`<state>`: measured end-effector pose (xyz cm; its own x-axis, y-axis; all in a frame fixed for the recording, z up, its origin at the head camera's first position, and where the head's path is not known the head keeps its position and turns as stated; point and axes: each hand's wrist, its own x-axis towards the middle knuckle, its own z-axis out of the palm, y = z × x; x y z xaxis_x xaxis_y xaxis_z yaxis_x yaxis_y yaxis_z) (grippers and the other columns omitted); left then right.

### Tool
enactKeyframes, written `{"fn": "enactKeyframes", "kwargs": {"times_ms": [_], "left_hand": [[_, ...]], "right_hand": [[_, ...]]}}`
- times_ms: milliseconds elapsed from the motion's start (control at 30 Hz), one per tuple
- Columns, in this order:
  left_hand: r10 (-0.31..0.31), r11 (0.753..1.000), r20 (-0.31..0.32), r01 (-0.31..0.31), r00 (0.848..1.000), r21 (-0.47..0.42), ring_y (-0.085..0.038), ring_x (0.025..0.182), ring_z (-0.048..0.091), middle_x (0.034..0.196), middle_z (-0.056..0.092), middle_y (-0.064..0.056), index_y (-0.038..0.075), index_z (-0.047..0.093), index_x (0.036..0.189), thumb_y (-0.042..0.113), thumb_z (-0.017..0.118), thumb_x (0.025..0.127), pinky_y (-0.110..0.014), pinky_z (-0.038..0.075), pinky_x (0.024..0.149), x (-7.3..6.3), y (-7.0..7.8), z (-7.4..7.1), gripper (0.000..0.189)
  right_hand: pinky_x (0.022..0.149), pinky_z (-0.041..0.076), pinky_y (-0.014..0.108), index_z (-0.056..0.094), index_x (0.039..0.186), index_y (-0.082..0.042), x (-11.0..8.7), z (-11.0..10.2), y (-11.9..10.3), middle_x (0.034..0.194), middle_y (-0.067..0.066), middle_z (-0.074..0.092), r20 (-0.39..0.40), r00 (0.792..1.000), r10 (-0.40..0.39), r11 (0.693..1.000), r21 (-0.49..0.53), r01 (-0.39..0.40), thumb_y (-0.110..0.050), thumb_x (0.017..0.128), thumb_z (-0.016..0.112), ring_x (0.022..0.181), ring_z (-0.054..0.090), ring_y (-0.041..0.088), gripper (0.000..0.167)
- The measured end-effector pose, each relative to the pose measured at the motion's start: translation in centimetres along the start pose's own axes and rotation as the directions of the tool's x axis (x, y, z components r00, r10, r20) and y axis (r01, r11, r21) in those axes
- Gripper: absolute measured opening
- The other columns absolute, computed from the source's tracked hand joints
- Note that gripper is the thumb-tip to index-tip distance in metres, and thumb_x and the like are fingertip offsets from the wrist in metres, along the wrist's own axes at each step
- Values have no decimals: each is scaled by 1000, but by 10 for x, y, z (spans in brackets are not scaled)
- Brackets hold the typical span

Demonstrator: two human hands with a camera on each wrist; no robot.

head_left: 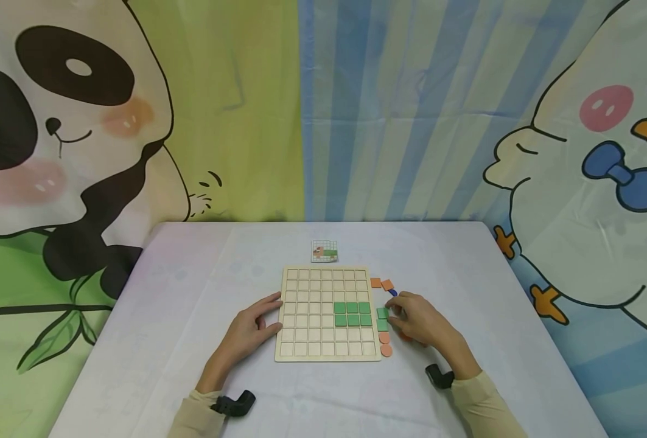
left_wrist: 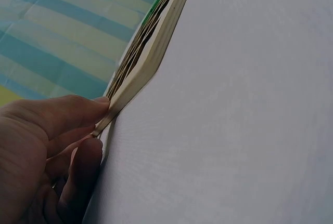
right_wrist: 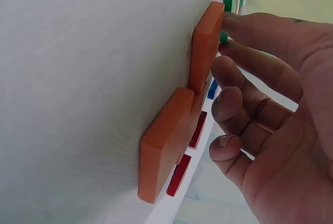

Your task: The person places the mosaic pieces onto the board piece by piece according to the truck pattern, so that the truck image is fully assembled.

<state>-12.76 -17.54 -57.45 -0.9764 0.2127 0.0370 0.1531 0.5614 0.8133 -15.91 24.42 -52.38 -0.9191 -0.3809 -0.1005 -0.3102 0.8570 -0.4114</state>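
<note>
Okay, your left hand (head_left: 246, 330) touches the left edge of the wooden board (head_left: 307, 328), fingers loosely spread. Board's on the bench (head_left: 219, 255), six green squares (head_left: 352, 314) in its right-hand cells, two rows of three. Your right hand (head_left: 420, 319) is just off the board's right edge, fingers narrow at a loose green tile (head_left: 382, 312); can't tell if it's pinched. Orange squares (head_left: 376, 283) sit right of the board too; picture card (head_left: 324, 251) beyond its far edge.
</note>
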Motion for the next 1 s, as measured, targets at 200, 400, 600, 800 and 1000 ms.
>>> {"fn": "enactKeyframes", "kwargs": {"times_ms": [200,400,600,800,1000], "left_hand": [[-12,1000,-1,12,1000,0,-2,65,49,162,55,-5,11,66,145,17,84,92,-20,43,61,0,1,0,57],[-19,1000,-7,19,1000,3,-2,65,48,161,56,-5,11,66,144,17,84,92,-20,42,61,0,2,1,56],[-14,1000,-10,14,1000,11,-1,65,48,161,56,-5,10,66,144,17,83,92,-21,42,60,0,3,0,55],[-21,1000,-3,21,1000,21,-1,65,49,161,56,-3,11,66,145,16,84,91,-20,42,60,0,2,0,57],[-3,1000,0,3,1000,21,0,64,49,161,56,-4,10,66,144,16,84,91,-20,42,60,0,2,0,57]], "right_hand": [[70,44,25,78,114,-9,-1,-2,-2,88,-7,60,-9,1000,-4,1000,-10,4,-18,92,83,77,50,10,25],[70,44,25,78,113,-9,-1,-2,-2,88,-7,61,-27,1000,-11,1000,-12,11,-18,91,84,78,50,9,25],[72,47,26,78,114,-9,-1,-2,-2,90,-6,63,-45,999,-12,1000,-16,11,-18,91,84,78,51,9,25],[70,46,25,78,115,-9,1,-1,-3,89,-6,63,-79,996,-50,999,-16,49,-17,92,83,76,52,10,25],[69,46,24,78,113,-10,4,0,-8,90,-6,65,-99,991,-92,996,-4,92,-17,92,83,76,54,11,23]]}}
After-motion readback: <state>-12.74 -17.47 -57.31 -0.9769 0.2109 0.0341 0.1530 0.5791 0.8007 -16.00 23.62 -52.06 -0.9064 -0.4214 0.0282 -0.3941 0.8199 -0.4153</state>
